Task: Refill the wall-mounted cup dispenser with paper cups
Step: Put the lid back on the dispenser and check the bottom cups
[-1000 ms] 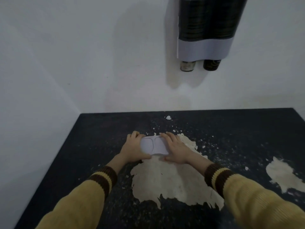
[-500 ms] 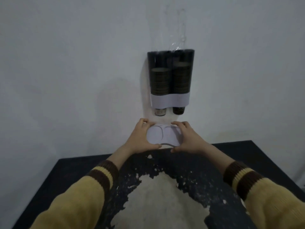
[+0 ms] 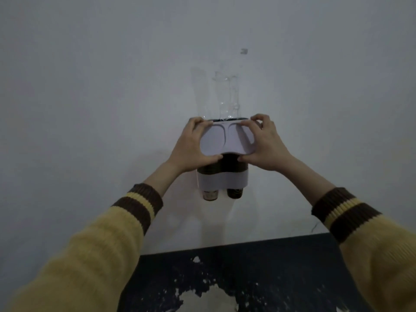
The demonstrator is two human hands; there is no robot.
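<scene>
The cup dispenser [image 3: 222, 182] hangs on the white wall, a dark two-tube body with a pale band near its bottom. Two stacks of dark paper cups fill the tubes, and two cup bottoms [image 3: 234, 192] poke out below the band. A white double-lobed lid [image 3: 227, 140] sits tilted at the dispenser's top edge. My left hand [image 3: 191, 146] grips the lid's left end, thumb under it. My right hand [image 3: 265, 143] grips the lid's right end the same way.
A dark tabletop [image 3: 281, 266] with a worn pale patch [image 3: 209, 300] lies below the dispenser, against the wall. Peeling clear tape [image 3: 226, 95] and a small hook [image 3: 243, 51] sit on the wall above the dispenser.
Both hands lifted the white lid from the tabletop up past the dispenser's bottom to its top. The view tilted upward with them.
</scene>
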